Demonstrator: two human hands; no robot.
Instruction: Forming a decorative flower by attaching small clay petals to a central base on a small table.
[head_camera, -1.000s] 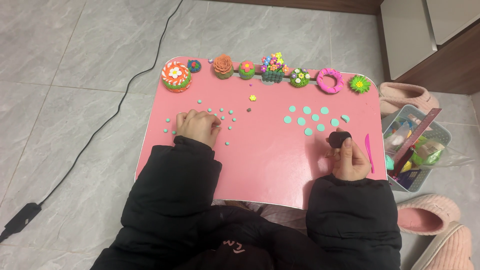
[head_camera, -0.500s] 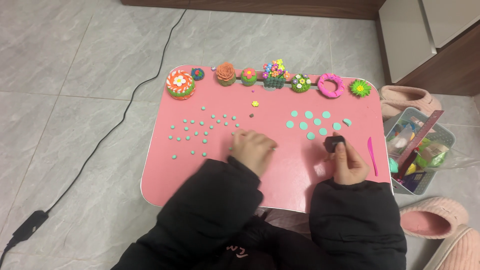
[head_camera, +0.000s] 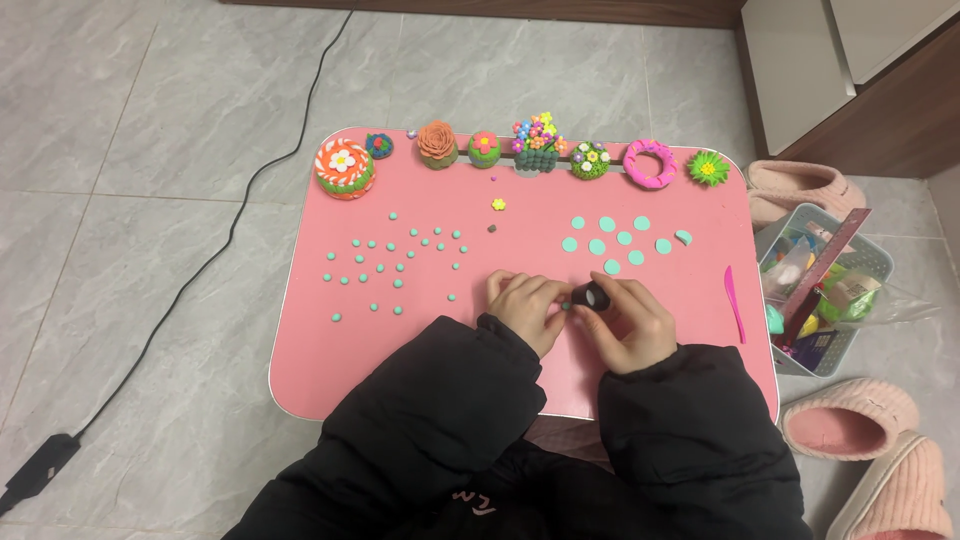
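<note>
Dark lump (head_camera: 592, 297): a small, rounded, blackish piece, pinched in the fingers of the right hand (head_camera: 632, 322) just above the pink bench (head_camera: 330, 350), near its front middle. The left hand (head_camera: 527, 306) is curled close beside it, fingertips closed on a tiny teal ball (head_camera: 566, 306) that sits just beside the lump.

The bench is a rounded pink slab on a grey tiled floor (head_camera: 150, 150). At its right stands a clear basket (head_camera: 860, 255) crammed with bright packets and tools in green, yellow and blue; their labels are too small to tell. A red ruler (head_camera: 830, 270) leans out of it. Pink slippers (head_camera: 870, 440) lie beside and below the basket.

Along the bench's far edge stands a row of clay models (head_camera: 540, 145): an orange-and-white cake, a rose, a flower basket, a pink ring. Flat teal discs (head_camera: 620, 240) lie right of centre, small teal dots (head_camera: 395, 265) left of centre. A pink tool (head_camera: 735, 303) lies near the right edge.
</note>
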